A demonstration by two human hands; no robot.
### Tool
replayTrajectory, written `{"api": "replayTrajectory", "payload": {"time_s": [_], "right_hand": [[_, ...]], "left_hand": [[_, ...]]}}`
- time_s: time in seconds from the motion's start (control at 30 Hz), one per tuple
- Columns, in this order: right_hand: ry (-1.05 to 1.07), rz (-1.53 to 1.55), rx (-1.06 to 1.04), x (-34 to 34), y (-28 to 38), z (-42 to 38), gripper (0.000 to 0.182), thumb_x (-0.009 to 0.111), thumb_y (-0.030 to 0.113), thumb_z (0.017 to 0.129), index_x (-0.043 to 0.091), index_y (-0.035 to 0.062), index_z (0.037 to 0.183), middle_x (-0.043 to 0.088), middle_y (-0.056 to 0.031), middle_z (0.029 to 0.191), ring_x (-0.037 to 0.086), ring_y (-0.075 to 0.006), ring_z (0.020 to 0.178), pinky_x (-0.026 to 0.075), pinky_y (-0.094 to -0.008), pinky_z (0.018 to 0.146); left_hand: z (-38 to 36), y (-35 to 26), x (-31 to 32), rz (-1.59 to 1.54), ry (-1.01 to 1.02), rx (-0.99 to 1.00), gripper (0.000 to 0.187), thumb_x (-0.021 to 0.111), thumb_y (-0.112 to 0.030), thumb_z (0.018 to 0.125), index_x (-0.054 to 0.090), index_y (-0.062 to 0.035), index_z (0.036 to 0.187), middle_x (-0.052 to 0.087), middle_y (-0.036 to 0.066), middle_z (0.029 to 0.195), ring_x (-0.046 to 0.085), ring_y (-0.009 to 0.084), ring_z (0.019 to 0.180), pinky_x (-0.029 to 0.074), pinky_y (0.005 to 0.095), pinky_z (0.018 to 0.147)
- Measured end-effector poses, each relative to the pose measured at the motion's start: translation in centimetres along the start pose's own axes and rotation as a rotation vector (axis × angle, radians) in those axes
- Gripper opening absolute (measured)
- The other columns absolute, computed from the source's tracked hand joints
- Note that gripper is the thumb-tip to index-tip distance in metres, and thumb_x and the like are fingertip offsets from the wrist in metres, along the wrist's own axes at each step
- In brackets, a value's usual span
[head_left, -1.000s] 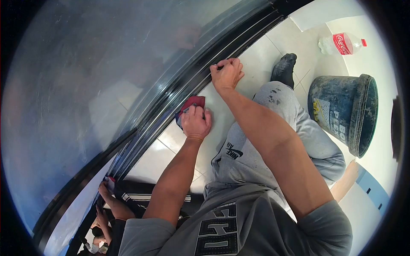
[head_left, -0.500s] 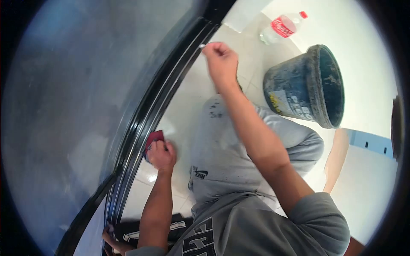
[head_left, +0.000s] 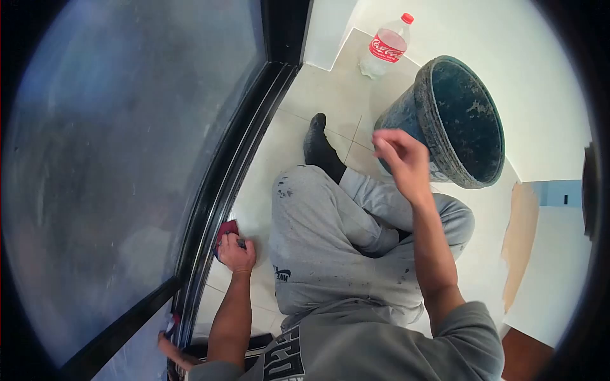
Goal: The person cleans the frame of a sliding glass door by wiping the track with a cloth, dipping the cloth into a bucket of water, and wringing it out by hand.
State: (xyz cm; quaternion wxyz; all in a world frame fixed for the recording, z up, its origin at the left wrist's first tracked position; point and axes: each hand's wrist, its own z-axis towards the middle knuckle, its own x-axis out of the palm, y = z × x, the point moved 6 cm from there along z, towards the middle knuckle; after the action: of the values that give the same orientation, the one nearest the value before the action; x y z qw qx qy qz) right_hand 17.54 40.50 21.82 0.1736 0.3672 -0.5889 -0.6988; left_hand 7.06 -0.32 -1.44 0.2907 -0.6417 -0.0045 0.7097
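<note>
**Right hand off the door track, rag still down by the frame**

Lifted away from the black door track since half a second ago, my right hand now hangs in the air in front of the dark bucket, fingers loosely curled; I cannot tell whether it pinches anything small. My left hand has stayed low, pressed down on the red rag, which lies on the white floor tile right against the foot of the track.

How far along I judge it: the rag sits about midway down the visible track, so the stretch toward the far corner and the stretch near my knees both look open to more wiping. The glass pane shows streaks and specks.

Writing I can read: the plastic bottle by the far wall carries a red Coca-Cola label, and my grey trousers show a Nike mark near the knee. Lettering on the bucket is hidden behind my hand. At the bottom edge another person's hand touches the track.
</note>
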Motion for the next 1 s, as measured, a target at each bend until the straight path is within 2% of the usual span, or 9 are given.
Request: {"api": "replayTrajectory", "payload": {"time_s": [0.1, 0.17, 0.27, 0.33, 0.4, 0.57, 0.83, 0.9, 1.0], "right_hand": [[-0.107, -0.126, -0.346, -6.4, 6.0, -4.3, 0.012, 0.061, 0.004, 0.092, 0.068, -0.0042, 0.097, 0.064, -0.0085, 0.091, 0.06, -0.0138, 0.085, 0.048, -0.0261, 0.075], [-0.289, -0.222, -0.477, -11.7, 7.3, -6.1, 0.011, 0.059, 0.0, 0.092, 0.067, -0.0042, 0.097, 0.065, -0.0094, 0.092, 0.059, -0.0152, 0.084, 0.047, -0.0263, 0.076], [-0.482, -0.235, -0.433, -18.0, 4.7, -6.3, 0.011, 0.058, 0.003, 0.095, 0.067, -0.0041, 0.097, 0.065, -0.0081, 0.093, 0.057, -0.012, 0.081, 0.045, -0.0238, 0.076], [-0.528, -0.228, -0.35, -20.5, 1.8, -6.0, 0.014, 0.059, 0.008, 0.097, 0.067, -0.0034, 0.098, 0.065, -0.0062, 0.095, 0.056, -0.0094, 0.08, 0.044, -0.0216, 0.075], [-0.555, -0.297, -0.263, -21.2, -0.9, -5.4, 0.014, 0.061, 0.01, 0.097, 0.068, -0.0029, 0.098, 0.066, -0.0058, 0.094, 0.058, -0.0095, 0.085, 0.046, -0.0214, 0.079], [-0.626, -0.46, -0.306, -18.7, -2.6, -4.8, 0.017, 0.061, 0.012, 0.097, 0.068, -0.0025, 0.09, 0.069, -0.0072, 0.088, 0.062, -0.0113, 0.083, 0.049, -0.0239, 0.08], [-0.66, -0.607, -0.344, -18.0, -1.1, -4.8, 0.022, 0.062, 0.015, 0.097, 0.068, -0.0019, 0.084, 0.07, -0.0077, 0.081, 0.063, -0.0126, 0.076, 0.05, -0.0251, 0.074], [-0.658, -0.643, -0.349, -17.9, -0.7, -4.8, 0.023, 0.062, 0.016, 0.097, 0.068, -0.0016, 0.083, 0.07, -0.0074, 0.079, 0.063, -0.0128, 0.075, 0.05, -0.0251, 0.073], [-0.657, -0.6, -0.359, -18.0, -0.9, -4.8, 0.023, 0.062, 0.015, 0.097, 0.067, -0.0005, 0.081, 0.07, -0.0063, 0.078, 0.062, -0.0119, 0.073, 0.049, -0.0249, 0.073]], "left_hand": [[-0.2, 0.7, -0.1, -0.114, 0.059, 0.004, 0.019, 0.064, -0.022, 0.068, 0.055, -0.0089, 0.078, 0.054, 0.013, 0.084, 0.055, 0.0384, 0.078, 0.042, 0.0493, 0.068], [0.1, 1.3, -0.9, -0.21, 0.047, -0.091, 0.014, 0.061, -0.009, 0.067, 0.052, -0.0062, 0.077, 0.051, 0.012, 0.078, 0.053, 0.0329, 0.07, 0.042, 0.0424, 0.066], [2.2, 0.8, -4.1, -0.286, -0.089, -0.177, 0.016, 0.055, 0.005, 0.067, 0.051, -0.0029, 0.08, 0.051, 0.012, 0.075, 0.051, 0.0265, 0.07, 0.045, 0.0335, 0.068], [5.1, -1.6, -7.9, -0.4, -0.275, -0.112, 0.02, 0.056, 0.004, 0.07, 0.055, -0.001, 0.09, 0.057, 0.015, 0.084, 0.058, 0.0301, 0.078, 0.048, 0.0365, 0.077], [7.7, -5.2, -12.6, -0.241, -0.441, -0.091, 0.032, 0.057, 0.003, 0.073, 0.058, 0.0006, 0.105, 0.059, 0.018, 0.094, 0.06, 0.0335, 0.085, 0.048, 0.039, 0.083], [10.7, -4.1, -15.1, -0.024, -0.315, -0.134, 0.04, 0.059, 0.004, 0.075, 0.061, -0.0008, 0.114, 0.058, 0.018, 0.104, 0.059, 0.0352, 0.095, 0.047, 0.0384, 0.087], [18.4, -12.3, -7.3, -0.332, -0.301, 0.211, 0.034, 0.059, 0.007, 0.075, 0.065, -0.0059, 0.106, 0.063, 0.013, 0.106, 0.06, 0.0342, 0.099, 0.05, 0.0402, 0.084], [21.7, -16.3, -5.0, -0.206, -0.373, 0.522, 0.031, 0.059, 0.006, 0.075, 0.066, -0.0075, 0.102, 0.063, 0.013, 0.103, 0.06, 0.0329, 0.096, 0.05, 0.0402, 0.085], [26.2, -18.9, 0.6, 0.131, -0.19, 0.738, 0.022, 0.059, -0.003, 0.079, 0.067, -0.0058, 0.1, 0.059, 0.011, 0.102, 0.058, 0.0287, 0.098, 0.049, 0.0391, 0.086]]}}
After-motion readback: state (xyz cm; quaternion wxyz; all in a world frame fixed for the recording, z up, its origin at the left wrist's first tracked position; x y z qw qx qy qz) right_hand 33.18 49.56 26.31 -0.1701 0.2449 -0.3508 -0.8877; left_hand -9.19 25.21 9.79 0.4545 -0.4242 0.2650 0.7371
